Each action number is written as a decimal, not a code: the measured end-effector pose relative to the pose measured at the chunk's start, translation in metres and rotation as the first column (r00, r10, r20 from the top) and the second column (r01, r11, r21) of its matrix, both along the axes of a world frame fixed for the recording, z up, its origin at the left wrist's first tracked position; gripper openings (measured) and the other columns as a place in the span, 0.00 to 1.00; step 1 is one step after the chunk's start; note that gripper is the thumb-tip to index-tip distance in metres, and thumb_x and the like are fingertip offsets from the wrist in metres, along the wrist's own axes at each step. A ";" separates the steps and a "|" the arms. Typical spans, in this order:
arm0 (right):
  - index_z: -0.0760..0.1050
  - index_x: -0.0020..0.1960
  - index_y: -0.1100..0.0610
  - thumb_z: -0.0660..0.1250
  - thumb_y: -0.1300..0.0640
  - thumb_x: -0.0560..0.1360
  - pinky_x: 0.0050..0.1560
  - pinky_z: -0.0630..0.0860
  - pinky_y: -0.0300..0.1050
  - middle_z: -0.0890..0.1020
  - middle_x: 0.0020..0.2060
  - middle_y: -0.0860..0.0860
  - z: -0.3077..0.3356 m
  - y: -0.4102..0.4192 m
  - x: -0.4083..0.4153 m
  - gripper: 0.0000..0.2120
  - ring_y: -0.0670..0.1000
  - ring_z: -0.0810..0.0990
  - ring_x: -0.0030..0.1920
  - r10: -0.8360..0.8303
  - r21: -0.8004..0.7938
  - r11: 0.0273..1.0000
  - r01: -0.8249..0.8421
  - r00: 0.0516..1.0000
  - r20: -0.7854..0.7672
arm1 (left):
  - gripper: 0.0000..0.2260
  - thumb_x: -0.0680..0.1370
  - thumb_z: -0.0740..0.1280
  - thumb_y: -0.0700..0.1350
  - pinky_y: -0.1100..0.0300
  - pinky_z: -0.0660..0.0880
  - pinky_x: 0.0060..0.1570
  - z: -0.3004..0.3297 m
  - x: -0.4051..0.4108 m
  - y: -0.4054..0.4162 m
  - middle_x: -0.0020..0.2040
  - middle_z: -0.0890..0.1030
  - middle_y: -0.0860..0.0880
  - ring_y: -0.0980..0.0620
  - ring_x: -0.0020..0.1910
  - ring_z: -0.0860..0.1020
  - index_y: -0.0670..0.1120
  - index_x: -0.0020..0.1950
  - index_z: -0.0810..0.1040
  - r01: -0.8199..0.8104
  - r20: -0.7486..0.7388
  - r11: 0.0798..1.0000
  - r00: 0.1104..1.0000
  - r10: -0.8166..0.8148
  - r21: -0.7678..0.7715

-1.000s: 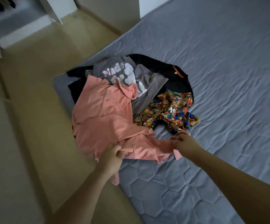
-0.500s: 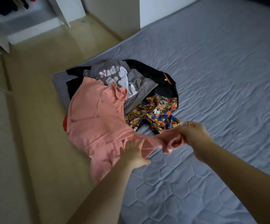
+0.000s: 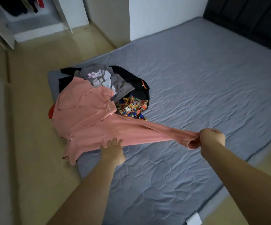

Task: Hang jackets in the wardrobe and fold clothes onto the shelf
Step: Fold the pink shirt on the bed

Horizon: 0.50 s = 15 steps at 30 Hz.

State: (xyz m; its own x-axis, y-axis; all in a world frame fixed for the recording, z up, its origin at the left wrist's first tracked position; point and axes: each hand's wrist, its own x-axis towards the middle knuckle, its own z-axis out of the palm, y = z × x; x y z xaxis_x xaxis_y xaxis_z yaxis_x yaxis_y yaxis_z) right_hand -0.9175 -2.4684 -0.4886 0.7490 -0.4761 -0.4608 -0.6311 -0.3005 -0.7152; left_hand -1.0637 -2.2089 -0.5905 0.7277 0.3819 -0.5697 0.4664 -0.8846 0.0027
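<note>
A pink collared shirt (image 3: 89, 116) lies on top of a clothes pile at the near-left corner of the grey mattress (image 3: 196, 82). My right hand (image 3: 212, 138) grips the end of one pink sleeve and holds it stretched out to the right. With fingers spread, my left hand (image 3: 113, 149) rests on the shirt's lower edge. Under the pink shirt lie a grey printed top (image 3: 105, 78), a black garment (image 3: 134, 83) and a colourful patterned shirt (image 3: 131, 108).
An open white wardrobe (image 3: 25, 18) with dark clothes hanging inside stands at the top left, across the beige floor (image 3: 30, 143). A dark headboard (image 3: 253, 18) runs along the top right. A red item (image 3: 51, 110) peeks out left of the pile.
My right hand has pulled the pink sleeve out far to the right, stretching it taut. My left hand let go of its grip and now lies flat on the shirt.
</note>
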 end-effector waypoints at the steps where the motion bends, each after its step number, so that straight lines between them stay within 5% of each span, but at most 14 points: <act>1: 0.77 0.57 0.61 0.60 0.63 0.76 0.48 0.76 0.49 0.81 0.51 0.60 -0.012 -0.005 0.002 0.12 0.61 0.80 0.50 0.011 -0.045 0.999 -0.012 1.000 -0.013 | 0.34 0.77 0.64 0.52 0.40 0.57 0.71 -0.008 0.003 -0.001 0.78 0.51 0.48 0.44 0.75 0.55 0.52 0.78 0.49 -0.009 0.017 1.000 1.000 0.009 0.007; 4: 0.76 0.59 0.63 0.62 0.61 0.75 0.57 0.77 0.57 0.80 0.55 0.64 -0.070 0.001 0.007 0.14 0.64 0.80 0.55 0.217 -0.146 0.963 -0.229 0.972 -0.091 | 0.35 0.77 0.63 0.48 0.39 0.58 0.70 -0.052 0.012 -0.004 0.78 0.50 0.49 0.44 0.75 0.55 0.54 0.78 0.47 -0.053 0.044 0.999 0.998 0.052 0.005; 7: 0.73 0.66 0.53 0.61 0.57 0.75 0.66 0.69 0.53 0.72 0.66 0.60 -0.142 0.028 0.005 0.19 0.61 0.71 0.66 0.510 -0.356 0.745 -0.564 0.826 -0.241 | 0.34 0.77 0.61 0.47 0.39 0.61 0.69 -0.115 0.019 -0.004 0.79 0.48 0.51 0.44 0.76 0.52 0.55 0.79 0.46 -0.091 0.038 0.996 0.995 0.090 0.025; 11: 0.61 0.75 0.50 0.61 0.52 0.75 0.69 0.64 0.55 0.62 0.73 0.55 -0.245 0.069 0.005 0.28 0.60 0.65 0.70 0.898 -0.285 0.298 -0.911 0.368 -0.239 | 0.33 0.79 0.58 0.52 0.34 0.59 0.69 -0.204 0.023 0.008 0.80 0.45 0.52 0.43 0.78 0.47 0.57 0.79 0.44 -0.239 0.071 0.971 0.969 0.237 0.026; 15: 0.50 0.77 0.54 0.60 0.42 0.76 0.70 0.60 0.56 0.59 0.74 0.56 -0.333 0.100 0.014 0.36 0.60 0.62 0.72 0.994 -0.375 -0.056 -0.925 -0.018 -0.105 | 0.25 0.82 0.47 0.59 0.26 0.46 0.67 -0.288 0.019 -0.004 0.79 0.38 0.56 0.45 0.78 0.40 0.63 0.77 0.39 -0.422 0.152 0.907 0.897 0.416 0.011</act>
State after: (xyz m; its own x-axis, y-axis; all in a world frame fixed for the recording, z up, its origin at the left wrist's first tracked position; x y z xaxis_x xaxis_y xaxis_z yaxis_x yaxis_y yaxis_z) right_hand -0.9033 -2.3684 -0.8212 0.6018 0.7297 -0.3246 0.5602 -0.6753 -0.4797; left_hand -1.0452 -2.2128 -0.8780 0.5675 0.6910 -0.4478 0.7911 -0.6083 0.0640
